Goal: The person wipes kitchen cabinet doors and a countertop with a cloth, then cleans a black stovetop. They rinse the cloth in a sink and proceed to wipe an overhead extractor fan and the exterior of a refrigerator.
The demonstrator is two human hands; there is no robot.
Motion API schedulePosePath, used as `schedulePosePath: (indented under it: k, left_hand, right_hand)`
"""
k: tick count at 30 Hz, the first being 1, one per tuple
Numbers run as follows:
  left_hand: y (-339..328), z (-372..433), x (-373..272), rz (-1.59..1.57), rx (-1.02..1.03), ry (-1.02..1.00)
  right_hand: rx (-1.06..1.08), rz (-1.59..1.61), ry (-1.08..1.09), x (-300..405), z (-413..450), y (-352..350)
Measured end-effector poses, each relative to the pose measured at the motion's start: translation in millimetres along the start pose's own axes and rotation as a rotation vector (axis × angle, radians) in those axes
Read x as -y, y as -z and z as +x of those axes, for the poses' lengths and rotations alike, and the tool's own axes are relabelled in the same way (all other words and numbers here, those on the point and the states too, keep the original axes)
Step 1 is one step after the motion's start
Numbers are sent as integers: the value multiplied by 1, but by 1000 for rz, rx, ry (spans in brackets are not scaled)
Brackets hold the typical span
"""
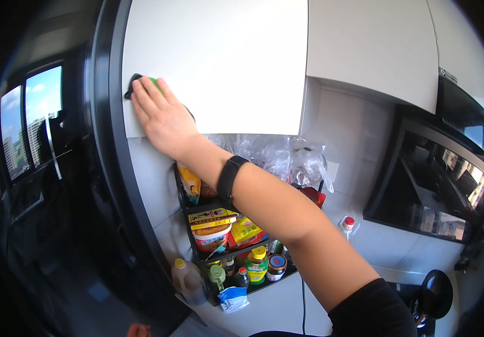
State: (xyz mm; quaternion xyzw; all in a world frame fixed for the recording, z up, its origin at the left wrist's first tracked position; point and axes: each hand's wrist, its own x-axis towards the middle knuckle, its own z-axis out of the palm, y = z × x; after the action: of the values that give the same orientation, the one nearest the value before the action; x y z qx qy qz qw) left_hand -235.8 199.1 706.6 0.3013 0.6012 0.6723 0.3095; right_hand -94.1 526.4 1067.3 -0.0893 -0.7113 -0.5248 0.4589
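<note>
My right hand [164,118] lies flat, fingers together, over a green and black cloth or pad [152,82], pressing it against the white cabinet door [233,63] near its lower left edge. The palm hides most of the pad. A black band circles the wrist of this arm, which reaches up from the lower right. Only a small part of my left hand [139,330] shows at the bottom edge, low and away from the door; whether it holds anything is not visible.
A black rack [225,255] with food packets, jars and bottles stands below the cabinet. Clear plastic bags [267,153] hang above it. A large jug [189,280] stands left of the rack, beside a glossy dark panel [56,236]. A range hood [435,181] is at right.
</note>
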Motion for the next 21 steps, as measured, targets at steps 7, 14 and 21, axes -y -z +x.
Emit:
schedulePosePath:
  k: [7,14,21]
  left_hand:
    - [48,76,-13,-13,166,23]
    - [59,155,-7,-7,408,48]
    - [58,180,-12,-114,514,23]
  right_hand:
    - [-109,54,138,27,18,-22]
    - [92,139,278,23,-3,0]
    - [313,-28,213,-62,-76,70]
